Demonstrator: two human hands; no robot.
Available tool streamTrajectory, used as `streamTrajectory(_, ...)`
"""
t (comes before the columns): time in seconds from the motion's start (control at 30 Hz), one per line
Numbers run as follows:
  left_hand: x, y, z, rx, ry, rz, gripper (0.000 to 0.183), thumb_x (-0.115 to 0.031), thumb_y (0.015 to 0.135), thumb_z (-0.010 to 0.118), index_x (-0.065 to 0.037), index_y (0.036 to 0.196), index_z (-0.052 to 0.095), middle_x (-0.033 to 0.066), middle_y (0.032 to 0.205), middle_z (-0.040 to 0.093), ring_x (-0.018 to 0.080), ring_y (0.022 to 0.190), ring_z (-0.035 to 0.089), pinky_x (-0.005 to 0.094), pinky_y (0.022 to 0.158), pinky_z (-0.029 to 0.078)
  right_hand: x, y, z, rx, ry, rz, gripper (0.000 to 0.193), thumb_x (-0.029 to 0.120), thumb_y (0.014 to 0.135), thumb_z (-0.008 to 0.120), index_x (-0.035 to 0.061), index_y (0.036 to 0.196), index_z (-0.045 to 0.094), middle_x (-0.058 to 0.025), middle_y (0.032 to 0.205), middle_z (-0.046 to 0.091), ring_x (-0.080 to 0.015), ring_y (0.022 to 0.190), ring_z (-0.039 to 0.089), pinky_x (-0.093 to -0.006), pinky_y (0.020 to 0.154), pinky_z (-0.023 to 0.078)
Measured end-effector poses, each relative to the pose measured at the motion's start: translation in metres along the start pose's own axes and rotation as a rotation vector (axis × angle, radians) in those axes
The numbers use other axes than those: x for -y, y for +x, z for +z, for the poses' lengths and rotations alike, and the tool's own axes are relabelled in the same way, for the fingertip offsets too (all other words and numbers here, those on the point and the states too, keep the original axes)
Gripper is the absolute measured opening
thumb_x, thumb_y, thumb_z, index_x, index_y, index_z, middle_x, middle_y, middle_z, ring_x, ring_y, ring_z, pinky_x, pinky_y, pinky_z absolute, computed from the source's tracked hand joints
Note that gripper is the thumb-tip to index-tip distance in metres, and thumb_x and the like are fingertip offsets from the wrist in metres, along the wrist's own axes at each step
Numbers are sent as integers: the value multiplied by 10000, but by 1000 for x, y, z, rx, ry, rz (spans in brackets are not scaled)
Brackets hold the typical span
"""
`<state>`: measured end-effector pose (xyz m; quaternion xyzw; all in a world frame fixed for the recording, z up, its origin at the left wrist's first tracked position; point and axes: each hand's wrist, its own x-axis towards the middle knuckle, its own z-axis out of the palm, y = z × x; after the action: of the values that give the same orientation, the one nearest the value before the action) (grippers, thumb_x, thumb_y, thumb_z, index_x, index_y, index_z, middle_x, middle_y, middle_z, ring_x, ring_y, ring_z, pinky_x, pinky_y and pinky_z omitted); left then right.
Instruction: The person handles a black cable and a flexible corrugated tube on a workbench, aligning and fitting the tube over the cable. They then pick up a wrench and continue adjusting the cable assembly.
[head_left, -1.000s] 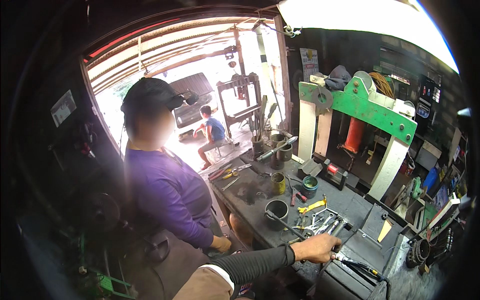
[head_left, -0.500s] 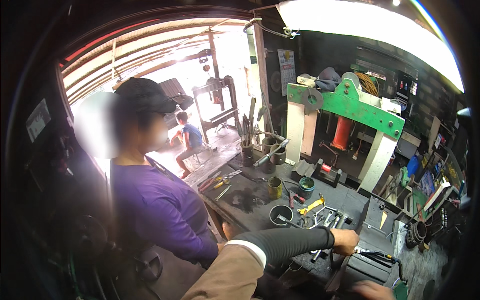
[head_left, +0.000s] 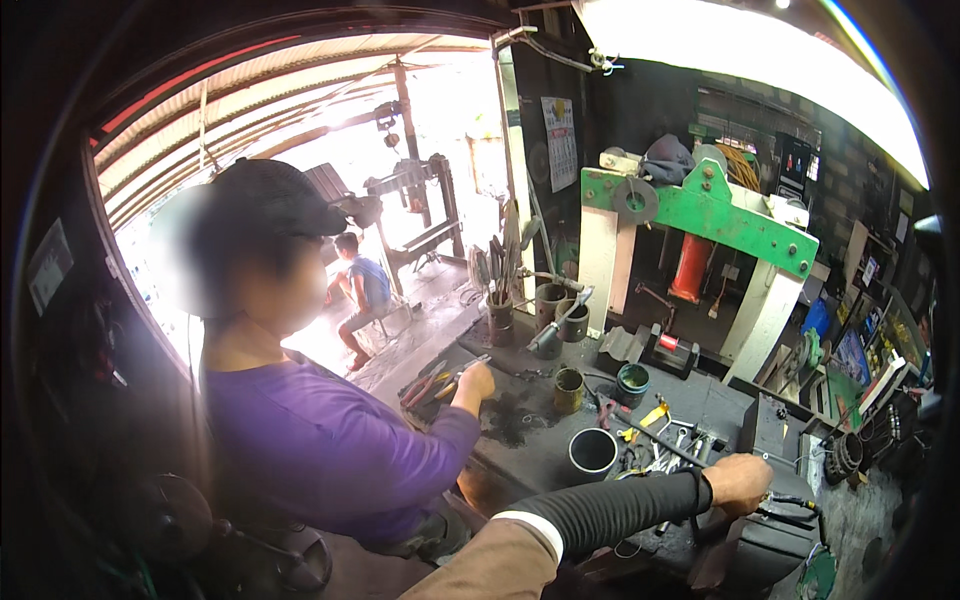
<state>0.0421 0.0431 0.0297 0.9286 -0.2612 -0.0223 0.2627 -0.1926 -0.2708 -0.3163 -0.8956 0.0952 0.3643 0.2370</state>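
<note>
My left hand [head_left: 738,484], in a black cuff and brown sleeve, reaches in from the lower edge to the right side of the bench. Its fingers are closed around a long, thin dark rod-like tool [head_left: 655,436], which points up and left over several loose wrenches [head_left: 682,440]; its exact kind is unclear. Beside the hand, black cables [head_left: 800,503] lie on a dark metal block [head_left: 775,545]. A black can [head_left: 593,452] stands left of the tool. My right hand is out of view.
A co-worker in purple stands at left, a hand [head_left: 475,384] over pliers [head_left: 425,388]. Small cans [head_left: 569,390] and a tool holder [head_left: 501,322] stand on the bench [head_left: 515,430]. A green-and-white press frame [head_left: 700,215] rises behind. Another person [head_left: 362,290] sits outside.
My left hand and the rod-like tool have shifted right, and the tool no longer overlaps the black can. My blurred right hand has left the view. The co-worker's hand has reached onto the bench tools.
</note>
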Motion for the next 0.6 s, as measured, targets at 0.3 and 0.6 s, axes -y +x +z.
streamTrajectory(0.3, 31, -62, 17, -143, -186, 97, 334, -293, 923, 680, -49, 1152, 678, 253, 920, 714, 474, 897, 682, 557, 796, 530, -54, -106, 17, -117, 243, 88, 333, 269, 896, 767, 32, 1130, 739, -164, 1119, 742, -326, 1032, 671, -422, 944, 513)
streamTrajectory(0.6, 3, -80, 7, -211, 14, 107, 306, -316, 997, 586, -16, 1003, 643, 206, 878, 707, 405, 822, 706, 500, 743, 559, 61, -151, -75, -207, 144, -353, 326, 227, 957, 718, 14, 1204, 707, -188, 1130, 739, -286, 1098, 692, -375, 977, 516)
